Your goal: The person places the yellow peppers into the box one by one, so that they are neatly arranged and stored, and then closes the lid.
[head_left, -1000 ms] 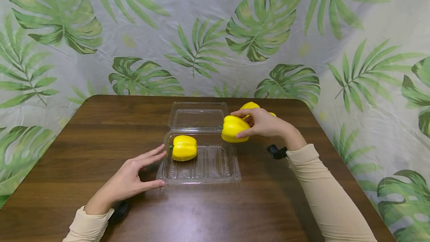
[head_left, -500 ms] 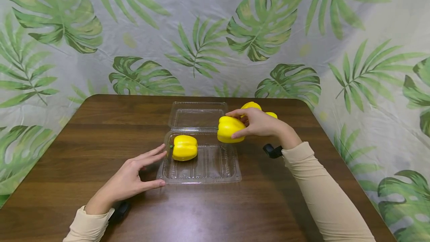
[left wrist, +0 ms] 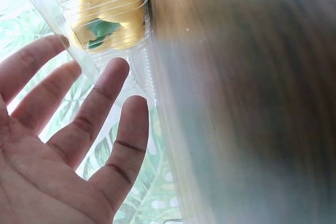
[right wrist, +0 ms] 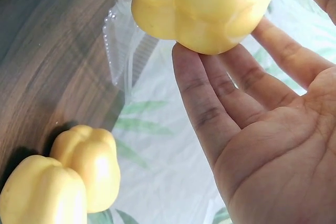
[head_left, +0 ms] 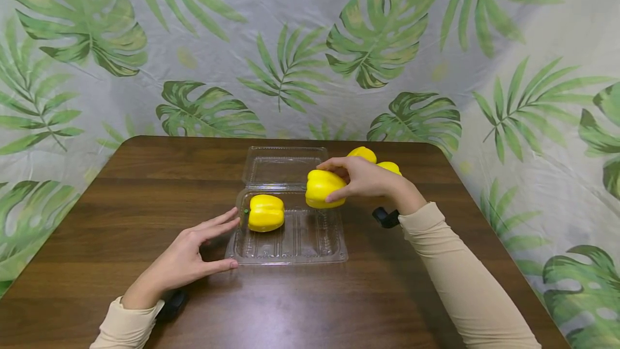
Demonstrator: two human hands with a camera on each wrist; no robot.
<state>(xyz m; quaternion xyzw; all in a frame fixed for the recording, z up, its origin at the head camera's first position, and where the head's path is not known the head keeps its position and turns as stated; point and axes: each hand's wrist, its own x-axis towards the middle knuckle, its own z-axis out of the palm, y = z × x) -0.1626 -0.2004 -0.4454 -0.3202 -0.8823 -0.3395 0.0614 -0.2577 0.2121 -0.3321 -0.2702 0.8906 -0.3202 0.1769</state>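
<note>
a: pepper location, state of hands?

b: holding yellow pepper point(head_left: 322, 190) in right hand point(head_left: 365, 178), between thumb and fingers, up at back right corner of clear container point(head_left: 310, 236). left hand point(head_left: 181, 257) with fingers spread, gripping nothing, at container's left edge; can't tell if touching.

a: handling guess?

b: probably light and firm, smooth enough to slip. take across the lobed sides with thumb against fingers. expect container thin and flexy, go easy at rim.
</note>
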